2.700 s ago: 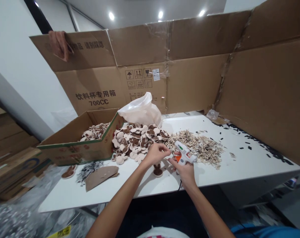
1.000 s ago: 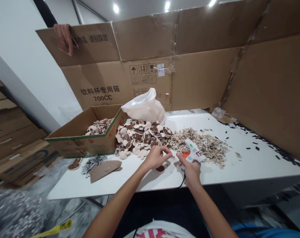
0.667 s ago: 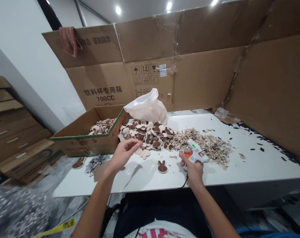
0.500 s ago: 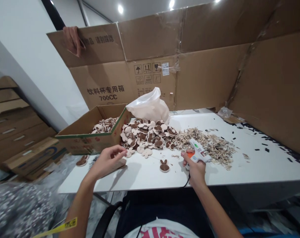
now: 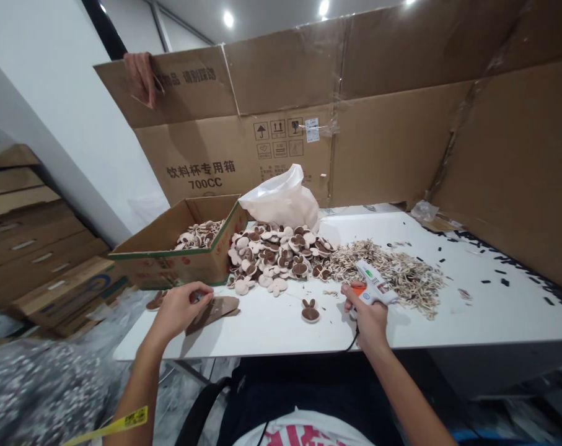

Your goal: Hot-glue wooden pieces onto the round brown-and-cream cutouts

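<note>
My right hand point(image 5: 371, 319) is wrapped round a white hot glue gun point(image 5: 371, 282) with an orange trigger, its cord hanging down past the table edge. On the left, my left hand point(image 5: 181, 310) is curled with thumb and fingertips together over a brown cardboard piece point(image 5: 215, 311); whatever lies in the pinch is hidden or too small to name. Between the hands a brown rabbit-head plush patch point(image 5: 310, 311) lies face up. Behind it rises a heap of similar patches point(image 5: 274, 257), some showing pale backs. Another patch point(image 5: 156, 300) lies partly behind my left hand.
An open carton point(image 5: 169, 266) holding more patches stands at the back left, beside a white plastic bag point(image 5: 285, 198). Thin beige strips point(image 5: 387, 269) are piled at right, with black bits point(image 5: 504, 282) scattered beyond. A co-worker's hand point(image 5: 141, 77) rests over the tall cardboard wall point(image 5: 392, 136).
My left hand has moved left, away from the patch heap, and its fingers have come together, uncovering more of the cardboard piece. My right hand keeps the glue gun in nearly the same place.
</note>
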The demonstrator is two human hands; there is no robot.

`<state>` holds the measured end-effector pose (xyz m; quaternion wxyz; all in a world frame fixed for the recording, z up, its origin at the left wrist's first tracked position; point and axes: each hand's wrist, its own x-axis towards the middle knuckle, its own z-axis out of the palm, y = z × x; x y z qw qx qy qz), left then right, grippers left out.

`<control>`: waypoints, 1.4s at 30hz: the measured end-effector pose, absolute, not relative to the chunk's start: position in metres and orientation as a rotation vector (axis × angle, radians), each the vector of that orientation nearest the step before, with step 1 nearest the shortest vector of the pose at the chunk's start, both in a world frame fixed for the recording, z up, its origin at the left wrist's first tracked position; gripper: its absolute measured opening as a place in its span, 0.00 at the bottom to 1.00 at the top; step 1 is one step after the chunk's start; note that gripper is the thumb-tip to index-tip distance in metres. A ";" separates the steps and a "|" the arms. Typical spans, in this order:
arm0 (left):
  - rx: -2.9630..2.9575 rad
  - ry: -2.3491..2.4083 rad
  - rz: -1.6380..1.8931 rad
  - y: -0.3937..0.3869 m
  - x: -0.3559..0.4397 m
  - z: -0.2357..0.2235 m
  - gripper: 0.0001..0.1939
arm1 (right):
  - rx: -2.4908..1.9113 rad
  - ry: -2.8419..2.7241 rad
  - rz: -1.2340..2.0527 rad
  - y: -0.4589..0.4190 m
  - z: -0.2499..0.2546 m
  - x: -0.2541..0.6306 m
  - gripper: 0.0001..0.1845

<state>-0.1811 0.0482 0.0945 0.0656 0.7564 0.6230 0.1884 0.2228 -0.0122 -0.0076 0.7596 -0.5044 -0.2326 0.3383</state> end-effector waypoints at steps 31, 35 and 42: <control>2.575 0.933 0.341 0.094 0.087 0.054 0.05 | -1.005 -0.450 0.718 -0.004 -0.013 0.224 0.22; 2.573 0.949 0.339 0.093 0.086 0.048 0.06 | -0.995 -0.449 0.735 -0.005 -0.013 0.224 0.22; 2.486 0.919 0.519 0.083 0.048 0.070 0.06 | -0.990 -0.455 0.748 -0.005 -0.010 0.224 0.22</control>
